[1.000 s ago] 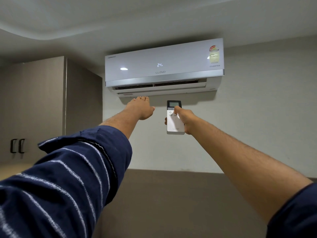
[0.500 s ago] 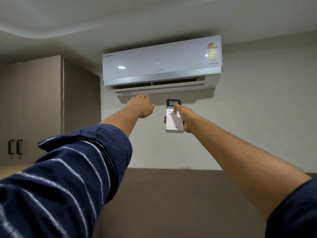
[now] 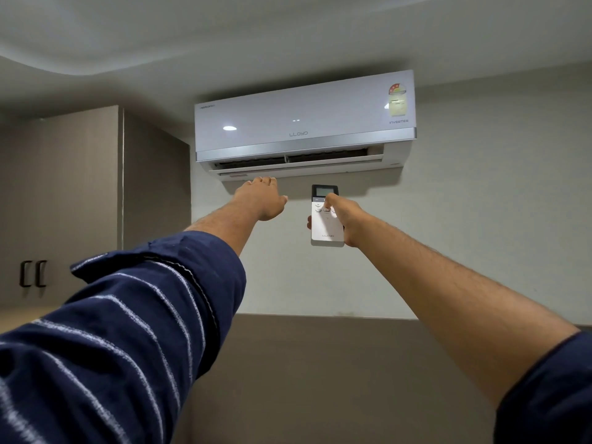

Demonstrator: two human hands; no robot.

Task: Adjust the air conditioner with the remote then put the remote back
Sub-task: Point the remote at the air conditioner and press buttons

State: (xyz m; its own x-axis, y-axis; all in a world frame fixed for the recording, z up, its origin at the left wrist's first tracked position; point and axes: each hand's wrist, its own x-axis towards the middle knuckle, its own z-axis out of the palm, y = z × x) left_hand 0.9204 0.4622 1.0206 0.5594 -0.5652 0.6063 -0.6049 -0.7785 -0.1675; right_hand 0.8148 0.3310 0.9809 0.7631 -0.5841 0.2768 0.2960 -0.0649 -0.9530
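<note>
A white wall-mounted air conditioner [image 3: 304, 123] hangs high on the wall, its louvre open at the bottom and its front display showing only two small dots. My right hand [image 3: 347, 219] holds a white remote [image 3: 326, 230] upright below the unit, thumb pressing the buttons under its small dark screen. My left hand [image 3: 261, 200] is stretched up, palm away and fingers extended together, just under the left part of the louvre, holding nothing.
A tall brown cupboard [image 3: 80, 193] with dark handles [image 3: 33, 273] fills the left wall. Below the white wall runs a brown panel [image 3: 320, 379]. The ceiling has a curved recess above.
The "24" on the unit's display a second ago has gone out. The thumb has shifted on the remote's buttons. Both arms stay raised in about the same places.
</note>
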